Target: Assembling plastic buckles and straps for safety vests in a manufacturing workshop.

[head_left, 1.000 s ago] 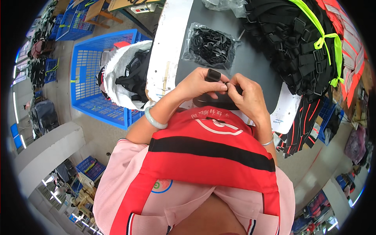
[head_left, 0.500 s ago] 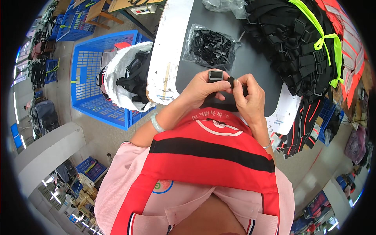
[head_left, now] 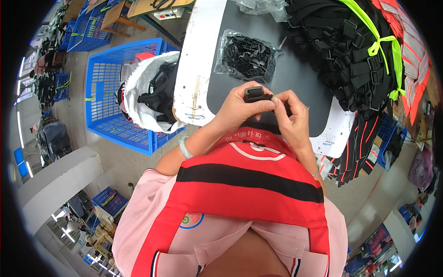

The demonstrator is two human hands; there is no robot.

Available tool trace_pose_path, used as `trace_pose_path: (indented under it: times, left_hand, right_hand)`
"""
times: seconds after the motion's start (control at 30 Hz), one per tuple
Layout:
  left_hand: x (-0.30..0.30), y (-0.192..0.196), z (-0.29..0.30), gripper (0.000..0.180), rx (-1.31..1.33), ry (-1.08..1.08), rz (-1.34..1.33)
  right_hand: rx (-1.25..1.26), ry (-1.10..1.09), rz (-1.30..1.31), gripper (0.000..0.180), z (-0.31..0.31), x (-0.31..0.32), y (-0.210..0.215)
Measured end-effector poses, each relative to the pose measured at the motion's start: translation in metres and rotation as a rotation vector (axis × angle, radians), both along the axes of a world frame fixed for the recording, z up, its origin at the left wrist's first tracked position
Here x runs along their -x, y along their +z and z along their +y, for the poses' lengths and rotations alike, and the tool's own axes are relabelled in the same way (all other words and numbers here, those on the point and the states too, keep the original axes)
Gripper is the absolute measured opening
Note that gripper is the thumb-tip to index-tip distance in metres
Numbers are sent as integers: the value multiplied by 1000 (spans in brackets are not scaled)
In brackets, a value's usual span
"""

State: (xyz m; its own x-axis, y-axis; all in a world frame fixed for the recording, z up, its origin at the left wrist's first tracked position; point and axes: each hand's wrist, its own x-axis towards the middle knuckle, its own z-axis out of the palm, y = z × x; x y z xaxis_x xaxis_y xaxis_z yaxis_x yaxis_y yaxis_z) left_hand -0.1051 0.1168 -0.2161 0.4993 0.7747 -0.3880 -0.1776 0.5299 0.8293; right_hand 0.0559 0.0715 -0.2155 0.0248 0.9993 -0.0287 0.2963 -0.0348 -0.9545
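Close to the table's front edge, my left hand (head_left: 235, 110) is closed on a black plastic buckle (head_left: 254, 93), thumb stretched along its near side. Dark webbing shows by the buckle, with its end between my hands. My right hand (head_left: 294, 119) pinches that black strap, its thumb and forefinger meeting my left thumb tip. How far the strap passes through the buckle is hidden by my fingers. Just beyond my hands lies a clear plastic bag (head_left: 248, 57) full of small black plastic parts. To the right is a big bundle of black straps with buckles (head_left: 341, 60), tied with a neon-yellow ribbon (head_left: 376, 48).
A grey mat covers much of the white table (head_left: 194, 69). Left of it, a blue plastic crate (head_left: 104, 87) holds a white sack (head_left: 138, 104) of black straps. Orange and grey strips (head_left: 415, 69) lie at the far right, and black-and-red straps (head_left: 357, 152) hang off the right edge.
The buckle has tipped, so its opening no longer faces up as plainly. My right fingers have shifted slightly left against my left thumb.
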Motion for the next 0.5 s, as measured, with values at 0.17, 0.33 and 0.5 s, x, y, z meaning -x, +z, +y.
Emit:
trace_pose_path:
  times: [0.17, 0.33, 0.5]
  left_hand:
    - [-5, 17, -2, 15, -53, 20, 58]
    - [-2, 1, -3, 12, -235, -35, 167]
    - [1, 0, 1, 18, -43, 147, 67]
  right_hand:
    - [-145, -241, 36, 16, 2, 10, -13]
    - [-142, -169, 96, 19, 5, 12, -17]
    - [-63, -94, -58, 14, 7, 7, -6]
